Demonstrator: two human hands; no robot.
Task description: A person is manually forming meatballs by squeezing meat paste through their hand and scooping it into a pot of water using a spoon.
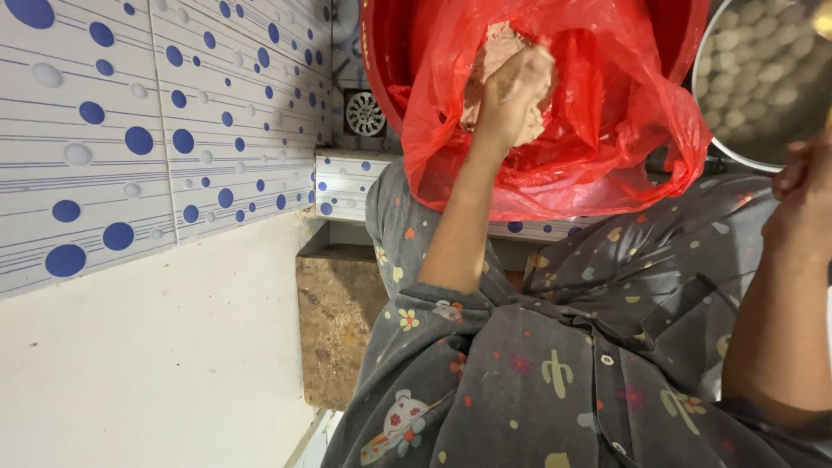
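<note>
My left hand (pixel 513 91) reaches into a red plastic bag (pixel 607 147) that lines a red tub (pixel 381 78). Its fingers are closed on a pale lump of dough (pixel 496 45) inside the bag. My right hand (pixel 802 195) is at the right edge of the view, just below the rim of a round metal tray (pixel 712 130) that holds several small dough balls. Its fingers are curled, and whether they hold anything is hidden. Both arms come out of a grey patterned garment (pixel 555 364).
A wall of white tiles with blue dots (pixel 156 130) runs along the left, above a plain white surface (pixel 147 373). A round floor drain (pixel 365 113) lies beside the tub. A brown worn block (pixel 334 312) sits below a tiled ledge (pixel 347 182).
</note>
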